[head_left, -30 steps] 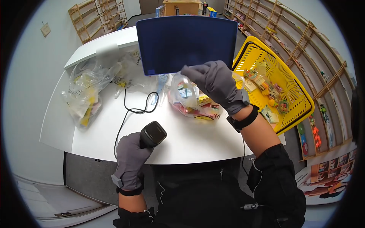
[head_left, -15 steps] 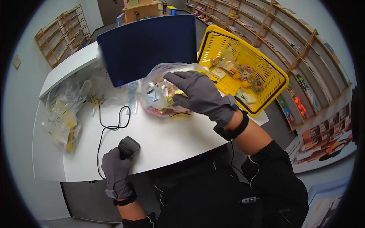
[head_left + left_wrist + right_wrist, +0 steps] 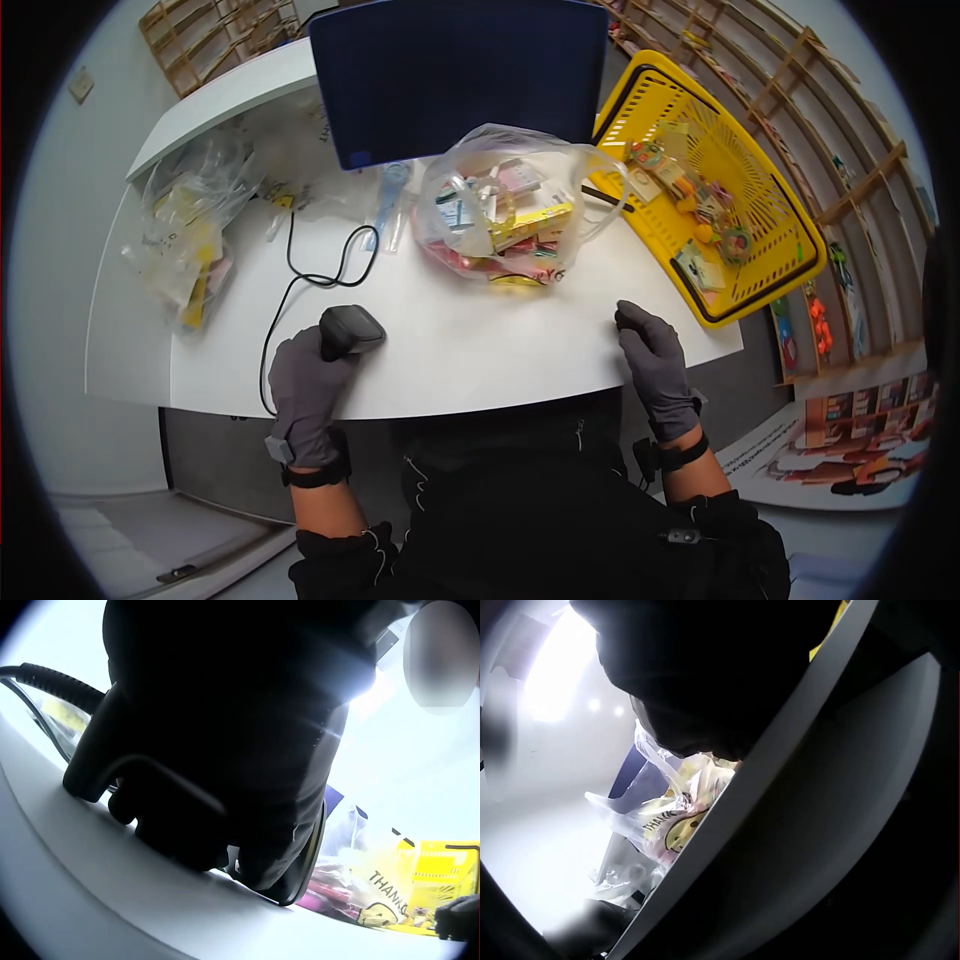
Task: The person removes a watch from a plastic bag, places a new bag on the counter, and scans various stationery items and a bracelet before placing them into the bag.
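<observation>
My gloved left hand [image 3: 308,388] grips a black handheld barcode scanner [image 3: 352,331] low over the front left of the white table [image 3: 480,365]. In the left wrist view its fingers [image 3: 187,840] wrap the handle close to the tabletop. My gloved right hand [image 3: 655,365] rests at the table's front right edge, fingers loosely curled, holding nothing. Between and beyond the hands stands a clear plastic bag [image 3: 515,270] with its mouth open and several small packaged goods inside, among them a yellow box [image 3: 532,226]. Its printed side shows in the right wrist view.
A yellow basket [image 3: 640,235] with small items stands at the table's right. A dark blue screen [image 3: 460,80] rises behind the bag. Crumpled plastic bags [image 3: 190,230] lie at left, near a blue packaged item [image 3: 388,200]. The scanner's black cable [image 3: 325,280] loops over the table.
My right hand has left the bag and come back to the table's front right edge. The bag's mouth now stands uncovered. My left hand keeps holding the scanner; the head view has shifted.
</observation>
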Demonstrator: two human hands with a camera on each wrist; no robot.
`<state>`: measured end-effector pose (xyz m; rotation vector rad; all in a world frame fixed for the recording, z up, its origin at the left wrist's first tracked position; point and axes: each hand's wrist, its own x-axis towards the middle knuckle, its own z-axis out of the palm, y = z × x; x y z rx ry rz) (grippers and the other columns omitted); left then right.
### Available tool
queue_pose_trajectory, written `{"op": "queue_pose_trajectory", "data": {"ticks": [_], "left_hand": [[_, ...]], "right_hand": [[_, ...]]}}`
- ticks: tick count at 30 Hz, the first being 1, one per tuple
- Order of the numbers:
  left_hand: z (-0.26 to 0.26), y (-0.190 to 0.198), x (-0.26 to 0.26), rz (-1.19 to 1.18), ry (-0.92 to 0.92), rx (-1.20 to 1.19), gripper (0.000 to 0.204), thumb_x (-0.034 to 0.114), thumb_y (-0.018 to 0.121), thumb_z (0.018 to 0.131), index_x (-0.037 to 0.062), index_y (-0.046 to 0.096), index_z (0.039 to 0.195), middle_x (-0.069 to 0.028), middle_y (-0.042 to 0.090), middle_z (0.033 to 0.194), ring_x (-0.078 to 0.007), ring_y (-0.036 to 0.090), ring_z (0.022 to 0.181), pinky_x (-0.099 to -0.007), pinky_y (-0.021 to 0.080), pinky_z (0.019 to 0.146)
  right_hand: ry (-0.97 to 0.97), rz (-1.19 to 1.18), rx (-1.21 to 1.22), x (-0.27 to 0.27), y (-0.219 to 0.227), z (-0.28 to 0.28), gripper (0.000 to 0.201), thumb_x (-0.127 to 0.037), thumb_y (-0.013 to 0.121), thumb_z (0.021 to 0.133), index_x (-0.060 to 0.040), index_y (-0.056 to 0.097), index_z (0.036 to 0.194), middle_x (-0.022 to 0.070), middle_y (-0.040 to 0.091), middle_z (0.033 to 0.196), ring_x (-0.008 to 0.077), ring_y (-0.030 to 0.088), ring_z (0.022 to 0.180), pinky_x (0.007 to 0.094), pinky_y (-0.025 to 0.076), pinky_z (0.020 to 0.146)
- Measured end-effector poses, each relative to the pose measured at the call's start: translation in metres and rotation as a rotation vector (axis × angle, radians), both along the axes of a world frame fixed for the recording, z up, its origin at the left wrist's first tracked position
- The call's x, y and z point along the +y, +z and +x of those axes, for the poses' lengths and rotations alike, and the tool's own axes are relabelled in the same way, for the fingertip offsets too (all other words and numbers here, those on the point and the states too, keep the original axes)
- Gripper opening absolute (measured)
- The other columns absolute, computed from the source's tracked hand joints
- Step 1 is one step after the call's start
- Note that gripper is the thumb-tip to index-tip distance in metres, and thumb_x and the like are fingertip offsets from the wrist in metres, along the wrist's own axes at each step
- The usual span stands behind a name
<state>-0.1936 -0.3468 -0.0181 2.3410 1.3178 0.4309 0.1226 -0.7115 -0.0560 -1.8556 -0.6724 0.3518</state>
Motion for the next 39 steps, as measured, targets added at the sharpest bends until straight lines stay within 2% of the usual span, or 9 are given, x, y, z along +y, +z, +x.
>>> {"op": "queue_pose_trajectory", "data": {"ticks": [3, 12, 15, 20, 23, 25, 27, 30, 39], "left_hand": [[-0.001, -0.006, 0.004, 0.045, -0.041, 0.025, 0.038, 0.038, 0.093, 0.081, 0.0070, 0.084, 0.101, -0.0176, 0.082, 0.089, -0.0418, 0.079, 0.087, -0.0498, 0.061, 0.077], [0.008, 0.007, 0.012, -0.126, 0.014, 0.066, 0.036, 0.037, 0.093, 0.081, 0.0077, 0.085, 0.100, -0.0169, 0.081, 0.086, -0.0397, 0.080, 0.082, -0.0471, 0.061, 0.073], [0.015, 0.013, 0.011, -0.162, 0.055, 0.109, 0.037, 0.031, 0.096, 0.082, 0.0084, 0.087, 0.110, -0.0173, 0.084, 0.094, -0.0353, 0.083, 0.086, -0.0436, 0.063, 0.080], [0.018, 0.015, 0.013, -0.121, 0.009, 0.199, 0.037, 0.031, 0.096, 0.082, 0.0096, 0.088, 0.111, -0.0167, 0.085, 0.096, -0.0349, 0.083, 0.087, -0.0438, 0.063, 0.080], [0.017, 0.010, 0.016, -0.109, 0.019, 0.186, 0.034, 0.036, 0.094, 0.082, 0.0084, 0.086, 0.100, -0.0176, 0.083, 0.090, -0.0397, 0.081, 0.084, -0.0488, 0.062, 0.073], [0.014, 0.005, 0.018, -0.150, -0.006, 0.163, 0.034, 0.035, 0.093, 0.083, 0.0081, 0.086, 0.102, -0.0185, 0.083, 0.091, -0.0400, 0.081, 0.085, -0.0490, 0.063, 0.075], [0.012, 0.005, 0.020, -0.216, -0.007, 0.096, 0.034, 0.034, 0.091, 0.083, 0.0076, 0.086, 0.104, -0.0202, 0.083, 0.092, -0.0408, 0.082, 0.089, -0.0494, 0.063, 0.078], [0.011, 0.016, 0.018, -0.282, -0.056, 0.107, 0.035, 0.033, 0.088, 0.084, 0.0072, 0.086, 0.107, -0.0220, 0.083, 0.096, -0.0423, 0.082, 0.093, -0.0497, 0.063, 0.081], [0.020, 0.033, 0.027, -0.255, -0.054, 0.277, 0.039, 0.034, 0.080, 0.086, 0.0089, 0.086, 0.114, -0.0210, 0.085, 0.107, -0.0445, 0.080, 0.105, -0.0514, 0.063, 0.088]], "right_hand": [[-0.065, 0.053, 0.094, 0.005, -0.009, 0.005, 0.042, 0.001, 0.071, 0.103, -0.0005, 0.075, 0.144, 0.0123, 0.081, 0.127, 0.0209, 0.075, 0.119, 0.0353, 0.058, 0.108], [0.048, -0.019, -0.266, 0.025, -0.023, 0.014, 0.034, 0.006, 0.067, 0.101, 0.0002, 0.078, 0.133, 0.0137, 0.081, 0.121, 0.0240, 0.077, 0.114, 0.0377, 0.060, 0.104], [0.041, -0.050, -0.337, 0.023, -0.014, 0.012, 0.033, 0.006, 0.067, 0.100, -0.0003, 0.079, 0.130, 0.0144, 0.081, 0.119, 0.0264, 0.077, 0.109, 0.0395, 0.061, 0.101], [0.065, -0.116, -0.389, 0.029, -0.007, 0.017, 0.034, 0.004, 0.071, 0.097, -0.0020, 0.079, 0.130, 0.0162, 0.081, 0.110, 0.0309, 0.077, 0.100, 0.0429, 0.060, 0.095], [0.059, -0.148, -0.352, 0.033, -0.002, 0.023, 0.034, 0.000, 0.073, 0.097, -0.0028, 0.079, 0.130, 0.0168, 0.081, 0.107, 0.0323, 0.077, 0.097, 0.0436, 0.060, 0.092], [0.149, -0.175, -0.391, 0.035, 0.013, 0.029, 0.032, -0.007, 0.073, 0.099, -0.0017, 0.080, 0.129, 0.0167, 0.081, 0.103, 0.0309, 0.078, 0.094, 0.0428, 0.061, 0.088], [0.169, -0.216, -0.054, 0.032, 0.035, 0.037, 0.032, -0.012, 0.072, 0.101, -0.0007, 0.081, 0.130, 0.0159, 0.083, 0.105, 0.0282, 0.078, 0.093, 0.0409, 0.061, 0.087], [0.025, -0.245, 0.131, 0.010, 0.077, 0.044, 0.032, -0.014, 0.073, 0.103, -0.0007, 0.081, 0.132, 0.0159, 0.084, 0.108, 0.0241, 0.079, 0.096, 0.0380, 0.061, 0.088], [-0.215, -0.081, 0.328, -0.056, 0.177, 0.044, 0.036, -0.020, 0.072, 0.109, 0.0004, 0.080, 0.137, 0.0079, 0.083, 0.115, 0.0155, 0.076, 0.100, 0.0305, 0.059, 0.089]]}}
